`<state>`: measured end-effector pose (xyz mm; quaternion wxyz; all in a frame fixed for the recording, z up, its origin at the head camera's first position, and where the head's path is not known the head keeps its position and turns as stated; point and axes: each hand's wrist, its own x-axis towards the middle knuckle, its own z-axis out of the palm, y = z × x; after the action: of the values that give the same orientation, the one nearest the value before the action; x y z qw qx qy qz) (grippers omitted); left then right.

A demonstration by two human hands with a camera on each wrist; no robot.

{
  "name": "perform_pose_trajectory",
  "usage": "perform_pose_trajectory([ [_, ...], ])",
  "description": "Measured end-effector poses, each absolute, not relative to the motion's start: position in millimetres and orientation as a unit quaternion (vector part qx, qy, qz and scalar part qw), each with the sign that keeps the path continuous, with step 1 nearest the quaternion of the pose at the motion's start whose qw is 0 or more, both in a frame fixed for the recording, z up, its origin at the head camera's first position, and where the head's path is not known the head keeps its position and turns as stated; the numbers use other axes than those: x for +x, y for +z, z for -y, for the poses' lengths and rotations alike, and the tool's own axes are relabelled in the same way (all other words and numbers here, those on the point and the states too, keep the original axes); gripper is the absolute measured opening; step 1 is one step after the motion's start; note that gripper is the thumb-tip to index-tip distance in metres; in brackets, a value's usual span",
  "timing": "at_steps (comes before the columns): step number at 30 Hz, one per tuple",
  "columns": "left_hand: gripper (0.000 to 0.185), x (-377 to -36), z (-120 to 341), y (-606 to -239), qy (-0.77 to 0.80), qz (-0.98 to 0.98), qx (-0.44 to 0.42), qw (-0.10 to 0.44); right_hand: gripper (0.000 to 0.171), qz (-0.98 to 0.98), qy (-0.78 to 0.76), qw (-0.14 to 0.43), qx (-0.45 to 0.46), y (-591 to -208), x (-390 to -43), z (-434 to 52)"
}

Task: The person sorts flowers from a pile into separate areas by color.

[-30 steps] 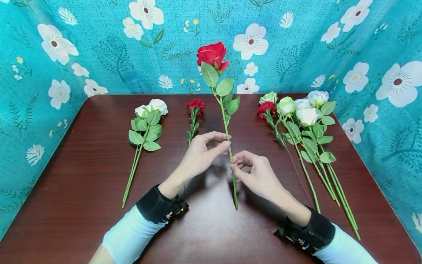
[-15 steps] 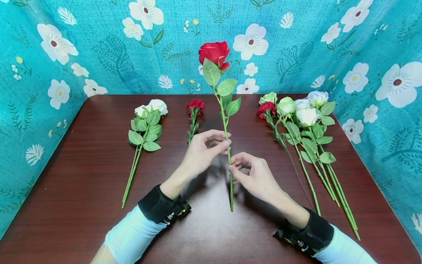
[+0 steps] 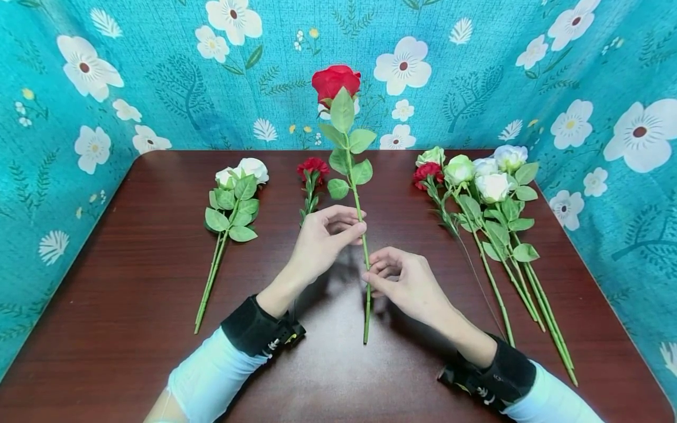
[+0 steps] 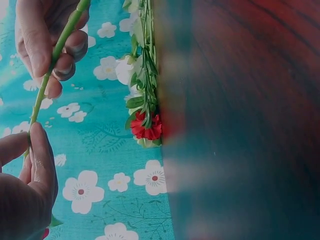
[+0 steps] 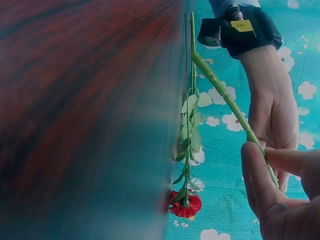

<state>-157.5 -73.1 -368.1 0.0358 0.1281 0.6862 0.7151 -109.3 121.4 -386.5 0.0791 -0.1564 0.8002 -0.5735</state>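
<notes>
The dark wooden table (image 3: 132, 305) stands inside a teal floral backdrop (image 3: 158, 76), and the stock on it lies in three lots. To the person's right lies the largest, a bundle of white roses (image 3: 492, 188) with one red bloom among them, stems fanned toward the near edge. To the left lies a pair of white roses (image 3: 240, 176), stems close together. Between that pair and the hands lies a short red carnation (image 3: 313, 168), apart from everything else. The red rose (image 3: 335, 81) is off the table, held near upright over its centre, bloom toward the backdrop and stem end hanging just above the wood. The left hand (image 3: 319, 247) pinches the stem between thumb and fingertips below the lowest leaves; the left wrist view confirms the narrow pinch. The right hand (image 3: 407, 282) pinches the same stem lower down, thumb against forefinger, other fingers loosely curled. Risks, as judged: both holds are fingertip pinches on a thin, smooth stem, so it could roll or slide if either eases off. The bloom-heavy top could then swing down onto the carnation. Opposed pressure from the two close-set pinches could kink the stem between them. A sideways sweep of the right forearm could disturb the bundle's fanned stems.
</notes>
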Motion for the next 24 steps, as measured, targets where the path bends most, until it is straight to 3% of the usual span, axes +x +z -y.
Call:
perform_pose_trajectory([
  [24,0.026,-154.7,70.4,-368.9,0.723,-0.679,0.118,0.041,0.015,-0.756,-0.619,0.133,-0.166,-383.1,-105.3,-118.6],
])
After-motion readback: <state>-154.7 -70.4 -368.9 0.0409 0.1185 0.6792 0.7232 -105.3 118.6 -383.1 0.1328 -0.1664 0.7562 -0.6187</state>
